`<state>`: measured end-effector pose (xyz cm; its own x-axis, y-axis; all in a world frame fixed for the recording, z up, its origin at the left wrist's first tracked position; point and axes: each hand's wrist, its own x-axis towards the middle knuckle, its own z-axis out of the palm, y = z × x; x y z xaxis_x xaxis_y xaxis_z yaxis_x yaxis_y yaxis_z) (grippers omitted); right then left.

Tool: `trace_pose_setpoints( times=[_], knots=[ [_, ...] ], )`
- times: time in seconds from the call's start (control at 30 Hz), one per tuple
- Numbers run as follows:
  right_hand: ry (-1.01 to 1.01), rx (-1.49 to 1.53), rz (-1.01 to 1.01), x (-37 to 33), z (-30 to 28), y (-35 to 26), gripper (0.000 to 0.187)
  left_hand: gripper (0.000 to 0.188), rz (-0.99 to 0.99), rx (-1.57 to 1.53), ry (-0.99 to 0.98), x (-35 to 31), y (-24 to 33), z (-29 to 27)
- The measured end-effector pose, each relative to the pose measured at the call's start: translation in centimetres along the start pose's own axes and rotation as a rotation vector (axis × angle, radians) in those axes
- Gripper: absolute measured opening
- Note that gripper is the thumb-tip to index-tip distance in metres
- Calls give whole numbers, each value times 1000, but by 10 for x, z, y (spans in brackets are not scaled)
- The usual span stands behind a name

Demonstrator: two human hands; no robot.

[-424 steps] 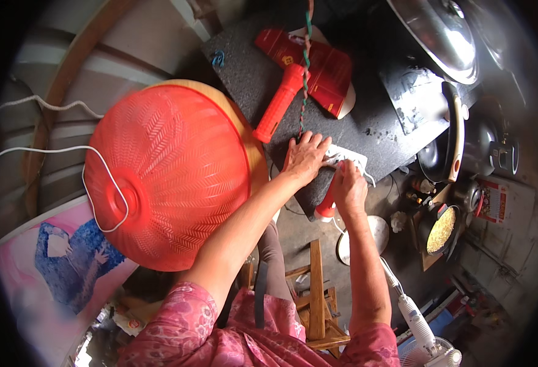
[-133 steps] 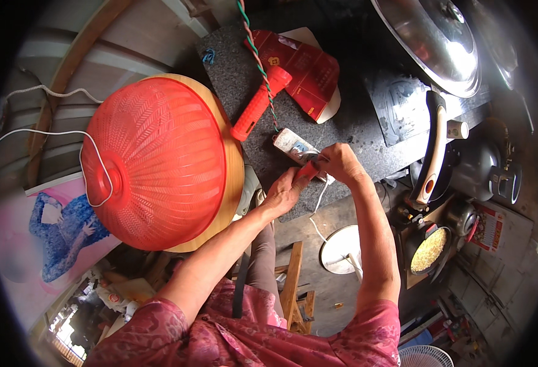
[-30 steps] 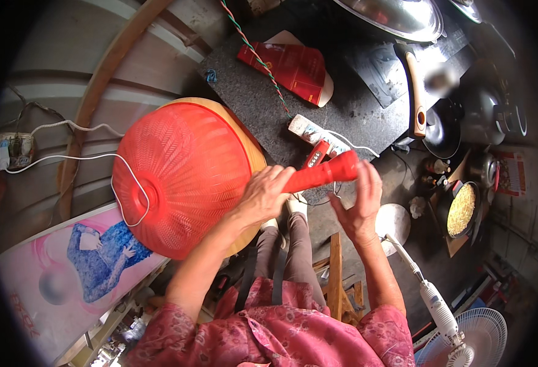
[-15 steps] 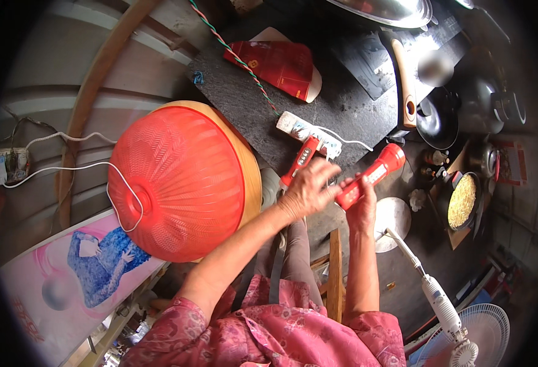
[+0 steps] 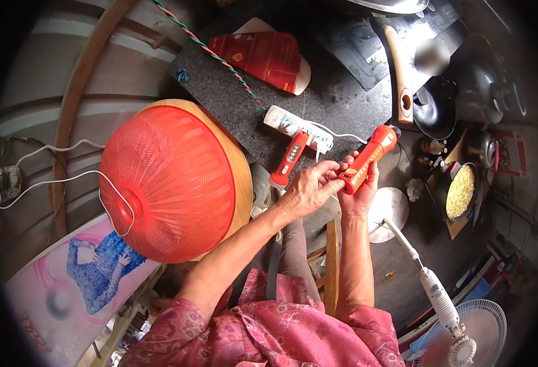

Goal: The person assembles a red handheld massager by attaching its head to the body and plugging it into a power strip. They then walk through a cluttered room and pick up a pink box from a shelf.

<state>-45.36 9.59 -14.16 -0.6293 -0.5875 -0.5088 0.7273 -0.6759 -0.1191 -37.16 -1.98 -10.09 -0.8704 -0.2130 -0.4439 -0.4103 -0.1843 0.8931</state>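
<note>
My right hand [image 5: 361,197] is wrapped round a red flashlight [image 5: 368,160], its wide head pointing up and to the right. At the flashlight's tail, my left hand [image 5: 310,191] has its thumb and fingers drawn together. Whatever lies between those fingertips, if anything, is too small to make out. Just beyond my left hand, a second red flashlight [image 5: 290,160] rests with one end against a white power strip [image 5: 296,128] at the counter's edge. A white cord [image 5: 342,135] runs from the strip toward the right.
A large red plastic basket [image 5: 165,183] bulges at the left. On the dark counter [image 5: 220,92] lie a red package [image 5: 260,58] and a pan with a wooden handle [image 5: 397,73]. Farther right are a pan of yellow food [image 5: 460,191] and a white fan [image 5: 474,333].
My left hand's spread fingers have closed together at the flashlight's tail. The flashlight in my right hand has turned slightly more upright. The whole view has shifted a little.
</note>
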Motion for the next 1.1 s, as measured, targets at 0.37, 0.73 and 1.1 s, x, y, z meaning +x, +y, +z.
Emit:
trace_pose_setpoints(
  times=[0.37,0.73,1.1],
  knots=[
    [134,-496,-114,-22,9,26,39,50,188,40,144,-15,-10,7],
    [321,-395,-39,-28,17,25,33,33,-111,-170,-47,-37,6,-8],
    [-59,-1588,-372,-78,48,64,34,60,-105,-666,86,-61,-2,-8]
  ],
)
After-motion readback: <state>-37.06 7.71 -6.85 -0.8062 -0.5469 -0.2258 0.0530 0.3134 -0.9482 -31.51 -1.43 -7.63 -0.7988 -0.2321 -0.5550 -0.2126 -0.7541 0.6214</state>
